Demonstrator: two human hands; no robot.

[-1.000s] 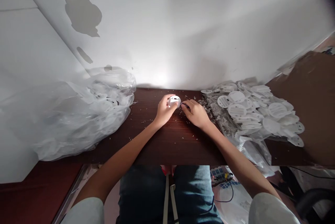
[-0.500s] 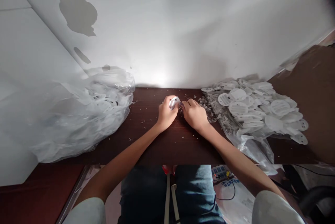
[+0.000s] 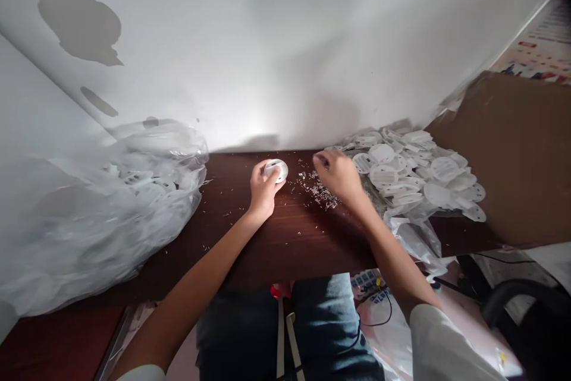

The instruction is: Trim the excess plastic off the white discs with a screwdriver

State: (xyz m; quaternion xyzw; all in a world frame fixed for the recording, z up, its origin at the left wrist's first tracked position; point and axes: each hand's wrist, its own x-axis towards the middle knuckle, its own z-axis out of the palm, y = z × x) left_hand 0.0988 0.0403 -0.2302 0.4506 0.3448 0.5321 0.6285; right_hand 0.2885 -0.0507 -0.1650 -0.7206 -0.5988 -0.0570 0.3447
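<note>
My left hand (image 3: 262, 188) grips a round white plastic disc (image 3: 276, 169), holding it upright above the dark wooden table (image 3: 276, 238). My right hand (image 3: 339, 175) has drawn away to the right and hovers beside a pile of white slotted discs (image 3: 414, 173); its fingers are curled and pinched at the tips, and whether they hold anything I cannot make out. Small white plastic trimmings (image 3: 317, 189) lie scattered on the table between the two hands.
A large clear plastic bag (image 3: 98, 202) full of white parts fills the table's left side. The disc pile rests on clear plastic sheeting (image 3: 413, 232) at the right, beside a brown cardboard sheet (image 3: 517, 155). A white wall (image 3: 285, 48) stands directly behind the table.
My right hand left the disc and moved right toward the pile. My left hand kept the disc and shifted slightly left. The camera view turned to the right.
</note>
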